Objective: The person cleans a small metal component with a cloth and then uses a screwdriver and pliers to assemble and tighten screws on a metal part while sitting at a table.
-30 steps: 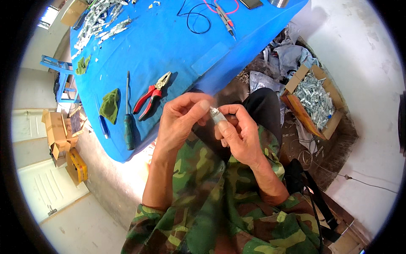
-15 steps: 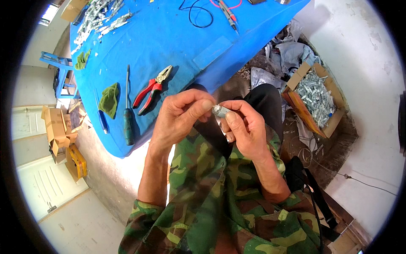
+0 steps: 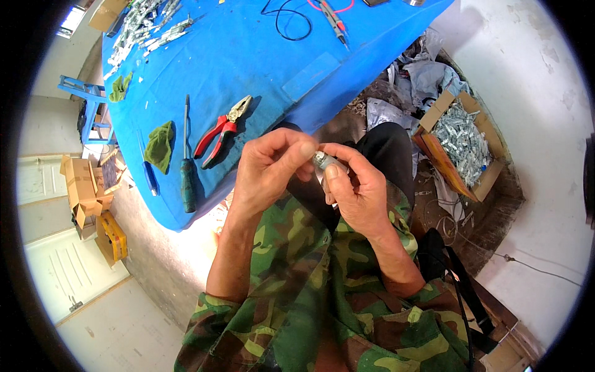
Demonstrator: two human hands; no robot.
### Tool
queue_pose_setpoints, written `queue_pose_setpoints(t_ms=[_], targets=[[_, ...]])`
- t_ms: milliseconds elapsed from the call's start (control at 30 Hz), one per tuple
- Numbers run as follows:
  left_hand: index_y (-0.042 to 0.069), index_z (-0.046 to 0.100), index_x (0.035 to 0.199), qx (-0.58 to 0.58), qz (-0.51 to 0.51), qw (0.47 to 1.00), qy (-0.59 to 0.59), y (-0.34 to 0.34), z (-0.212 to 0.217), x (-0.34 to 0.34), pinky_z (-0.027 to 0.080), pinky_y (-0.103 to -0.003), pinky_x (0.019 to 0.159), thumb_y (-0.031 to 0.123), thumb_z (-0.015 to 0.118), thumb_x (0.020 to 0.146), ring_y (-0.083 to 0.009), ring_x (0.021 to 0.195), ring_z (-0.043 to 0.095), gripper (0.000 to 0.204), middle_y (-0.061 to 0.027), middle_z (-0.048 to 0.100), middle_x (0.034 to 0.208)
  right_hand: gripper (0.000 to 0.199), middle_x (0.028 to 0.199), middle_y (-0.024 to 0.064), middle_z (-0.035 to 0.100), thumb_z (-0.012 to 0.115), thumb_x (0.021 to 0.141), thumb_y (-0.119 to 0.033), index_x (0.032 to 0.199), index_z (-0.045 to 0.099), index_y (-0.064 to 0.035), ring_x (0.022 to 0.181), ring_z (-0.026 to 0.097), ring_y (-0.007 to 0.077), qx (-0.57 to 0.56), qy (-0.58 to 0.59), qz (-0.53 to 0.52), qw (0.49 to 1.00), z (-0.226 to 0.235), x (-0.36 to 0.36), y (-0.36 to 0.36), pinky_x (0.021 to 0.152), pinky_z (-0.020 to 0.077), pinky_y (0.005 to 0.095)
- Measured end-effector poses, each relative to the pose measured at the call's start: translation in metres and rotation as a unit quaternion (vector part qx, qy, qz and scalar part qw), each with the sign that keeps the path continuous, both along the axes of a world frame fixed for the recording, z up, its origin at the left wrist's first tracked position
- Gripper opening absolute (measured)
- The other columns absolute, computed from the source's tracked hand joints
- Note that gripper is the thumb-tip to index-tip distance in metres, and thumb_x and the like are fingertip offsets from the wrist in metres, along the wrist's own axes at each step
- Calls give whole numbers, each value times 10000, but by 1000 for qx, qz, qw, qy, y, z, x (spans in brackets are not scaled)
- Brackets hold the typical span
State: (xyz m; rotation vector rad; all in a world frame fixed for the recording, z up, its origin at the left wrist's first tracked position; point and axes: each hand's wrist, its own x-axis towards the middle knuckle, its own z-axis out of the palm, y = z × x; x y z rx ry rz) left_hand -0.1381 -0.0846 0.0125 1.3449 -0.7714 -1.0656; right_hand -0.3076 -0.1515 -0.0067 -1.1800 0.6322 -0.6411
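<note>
Over my lap, my right hand (image 3: 359, 192) grips a small whitish-grey cylindrical piece (image 3: 323, 160) between thumb and fingers. Its metallic-looking end points up and left. Close beside that end, my left hand (image 3: 266, 167) has thumb and forefinger pinched together. Whatever those fingertips hold, if anything, is too small and blurred to make out. On the blue-covered table (image 3: 248, 68) in front of me lie red-handled pliers (image 3: 223, 131), the nearest tool to my left hand. To their left is a long screwdriver (image 3: 188, 167) with a dark green handle.
A blue-handled screwdriver (image 3: 149, 173) and green cloth (image 3: 159, 147) lie near the table's left edge. Silvery strips (image 3: 139, 31) are heaped at the far left. A test probe (image 3: 335, 25) with cords lies far back. On the right stands a carton (image 3: 443, 164) of metallic pieces.
The small cylindrical piece has turned in my right fingers, so its end shows more from above. My left fingertips have shifted slightly and are a little apart from it.
</note>
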Motion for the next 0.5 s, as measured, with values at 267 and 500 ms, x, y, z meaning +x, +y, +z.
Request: queue_pose_setpoints(t_ms=[267, 500], targets=[[-18, 725, 1052, 13, 15, 1000, 6, -4, -3, -6, 530, -230, 636, 161, 703, 995, -78, 710, 640, 189, -24, 700, 830, 268, 847, -10, 644, 628, 969, -74, 1227, 648, -4, 705, 551, 31, -64, 39, -55, 996, -14, 2, -1, 621, 461, 211], [-37, 668, 1219, 24, 58, 998, -22, 3, 5, -15, 522, -224, 659, 96, 685, 981, -83, 756, 654, 273, -39, 716, 917, 199, 760, -28, 596, 572, 1025, -94, 1184, 654, -7, 528, 487, 22, 56, -2, -100, 993, -23, 9, 0, 451, 377, 210]])
